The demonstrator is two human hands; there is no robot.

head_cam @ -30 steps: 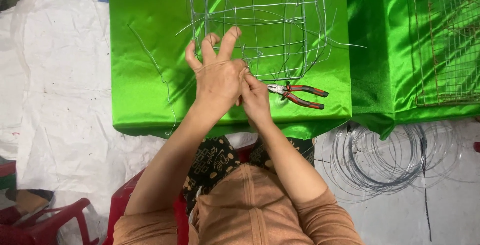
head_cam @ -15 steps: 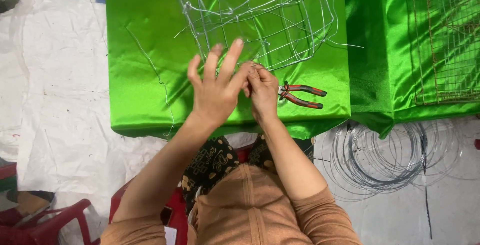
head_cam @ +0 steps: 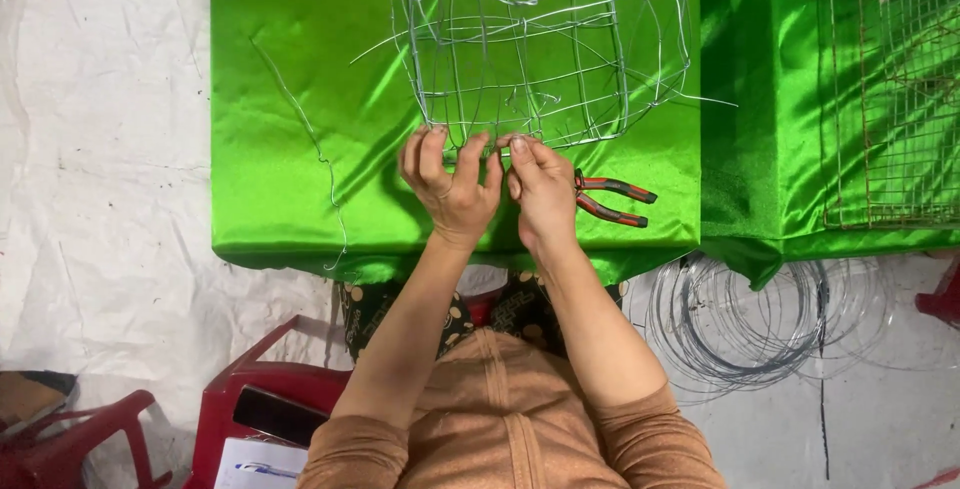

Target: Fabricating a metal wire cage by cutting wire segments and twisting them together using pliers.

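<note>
Top of the wire mesh cage (head_cam: 545, 44) cut off by the upper frame edge; near rim resting on the green satin tablecloth (head_cam: 290, 69), right where both hands meet. Left hand (head_cam: 450, 184) curled over that near rim, fingertips (head_cam: 432, 139) hooked on the bottom wire, pinching it. Right hand (head_cam: 543, 189) just beside, touching the left, thumb and forefinger closed on a thin wire end at the same rim; exact twist of the wire too fine to make out. Red-and-black pliers (head_cam: 612, 199) lying flat on the cloth just right of the right hand, jaws hidden behind the knuckles. Loose length of wire (head_cam: 318, 154) trailing down the cloth to the left, hard to follow near the table edge. Second green-draped table on the right with a rusty wire grid (head_cam: 885, 89), cut off by the frame. Coil of bare wire (head_cam: 740, 324) on the floor below, partly tucked under the cloth. Bottom left: red plastic chair (head_cam: 250, 399) bearing a dark phone (head_cam: 278, 414) and a white paper with a blue mark (head_cam: 255, 464), cut off at the edge, markings too small to tell.
</note>
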